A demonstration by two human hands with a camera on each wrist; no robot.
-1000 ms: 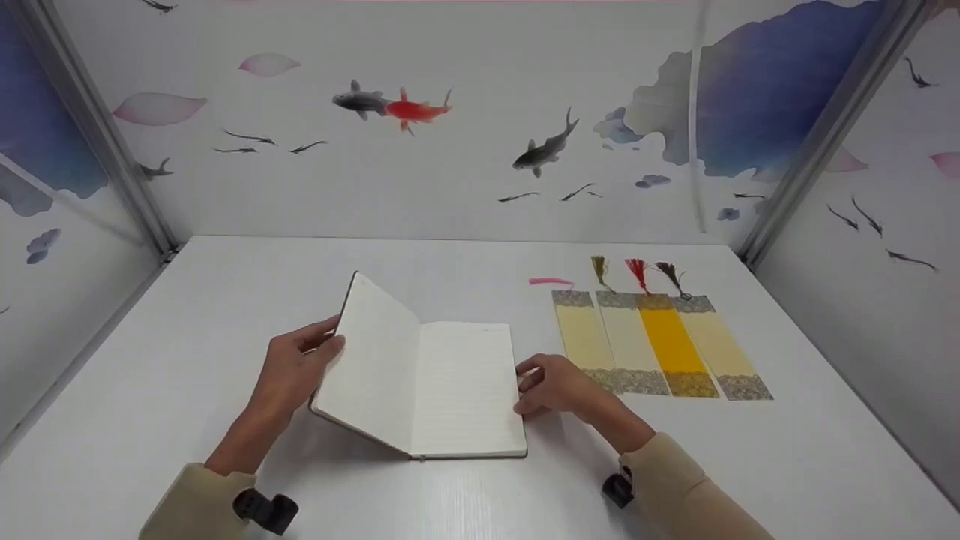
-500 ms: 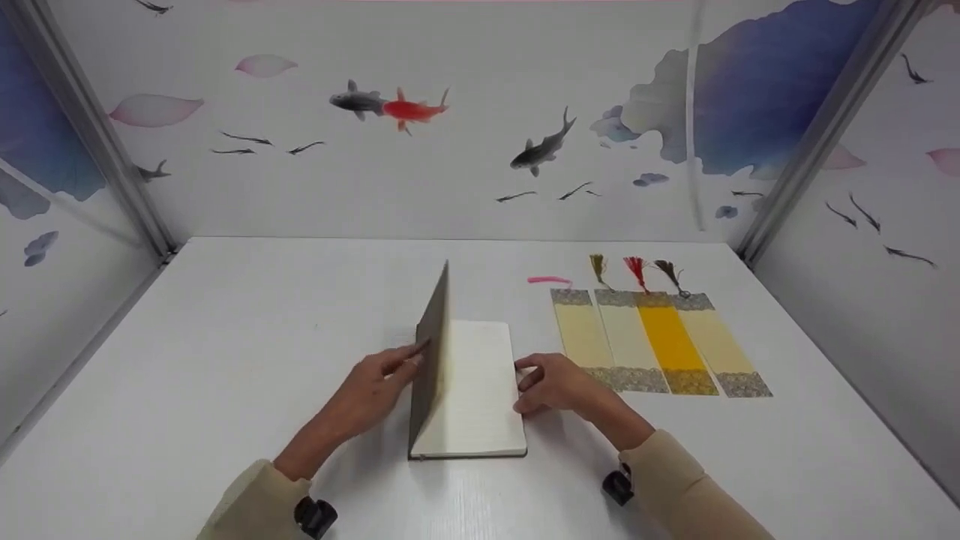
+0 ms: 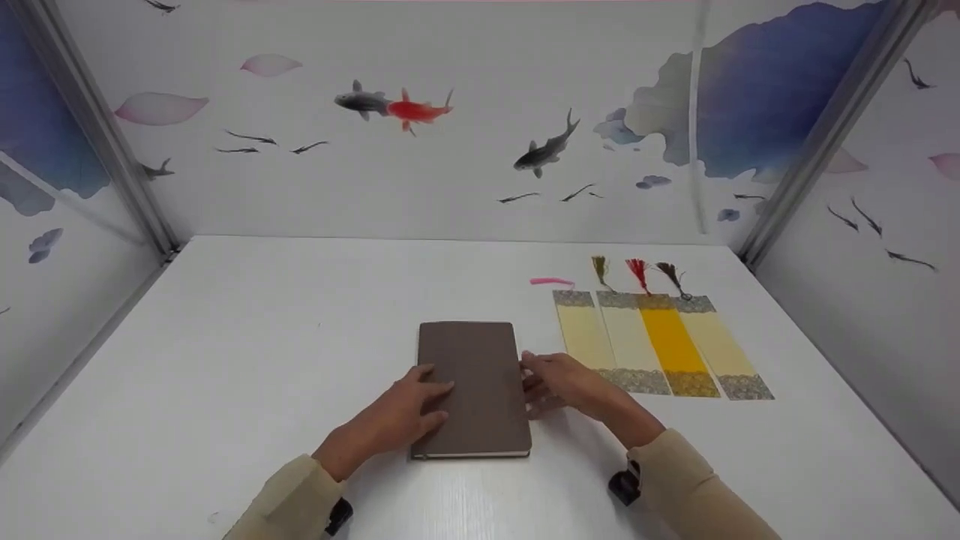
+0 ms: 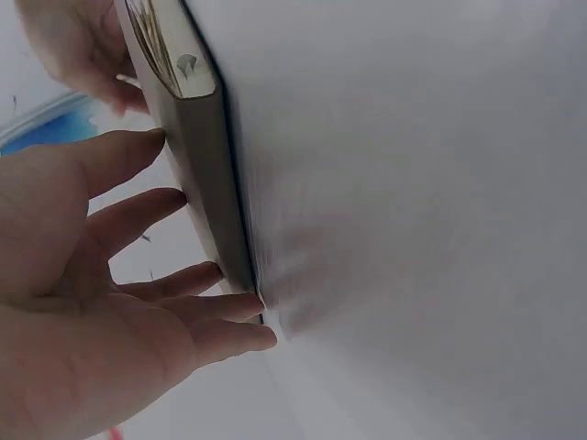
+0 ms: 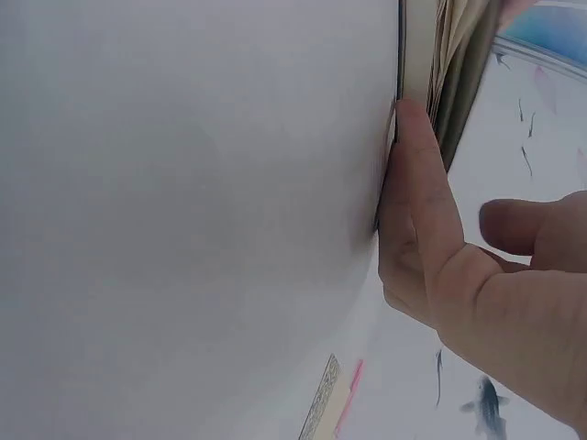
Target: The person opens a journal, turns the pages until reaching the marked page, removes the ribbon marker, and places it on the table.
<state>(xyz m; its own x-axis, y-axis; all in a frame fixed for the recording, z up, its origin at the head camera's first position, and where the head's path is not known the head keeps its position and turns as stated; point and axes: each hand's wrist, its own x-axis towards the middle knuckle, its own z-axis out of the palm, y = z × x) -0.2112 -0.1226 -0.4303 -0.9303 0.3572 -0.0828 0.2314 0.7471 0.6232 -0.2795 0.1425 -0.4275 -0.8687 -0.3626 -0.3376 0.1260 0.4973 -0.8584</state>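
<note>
A closed brown notebook (image 3: pixel 472 390) lies on the white table, its spine toward my left hand. My left hand (image 3: pixel 397 409) rests on the cover's left side with fingers spread. In the left wrist view, the fingertips of that left hand (image 4: pixel 119 266) reach the notebook's spine (image 4: pixel 206 174). At the opposite edge is my right hand (image 3: pixel 574 386), its fingers along the page side. The right wrist view has the right hand's fingers (image 5: pixel 426 183) against the pages (image 5: pixel 420 55), while its thumb stands apart from the cover.
Several tasselled bookmarks lie in a row to the right, among them a bright yellow one (image 3: pixel 671 337) and a cream one (image 3: pixel 637 341). Their red tassel (image 3: pixel 637 274) and pink tassel (image 3: pixel 551 281) point toward the back wall (image 3: pixel 465 187). Printed panels enclose the table (image 3: pixel 262 322).
The notebook's front cover has swung from left to right and now lies over the pages. My left hand moved right with it and now rests on top. The right hand stayed nearly in place.
</note>
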